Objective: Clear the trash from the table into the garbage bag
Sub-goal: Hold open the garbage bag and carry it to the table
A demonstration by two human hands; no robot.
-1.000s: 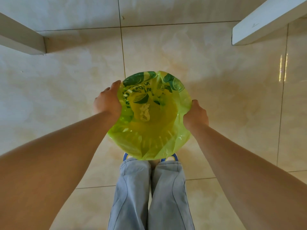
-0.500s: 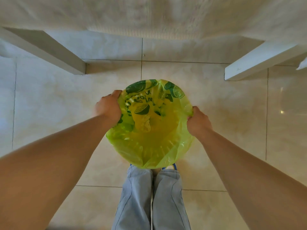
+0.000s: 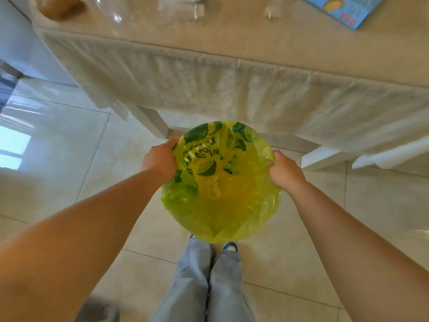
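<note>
A yellow-green garbage bag [image 3: 222,205] with dark green lime prints hangs open in front of me, above my feet. My left hand [image 3: 160,160] grips its left rim and my right hand [image 3: 284,170] grips its right rim, holding the mouth wide. A pale crumpled scrap [image 3: 214,189] lies inside at the bottom. The table [image 3: 232,43] stands just beyond the bag, draped with a cream cloth. On it lie clear plastic wrappers [image 3: 178,8], a brown object [image 3: 59,6] at the far left and a blue printed box [image 3: 343,8] at the far right.
White table legs [image 3: 151,122] and a crossbar [image 3: 325,156] stand on the glossy tiled floor [image 3: 69,159] behind the bag. My legs in grey trousers [image 3: 204,282] are directly below it. A grey object [image 3: 99,310] sits at the bottom left.
My view has tilted up: the table top and its trash have come into sight. Both hands still hold the bag open, in the same grip.
</note>
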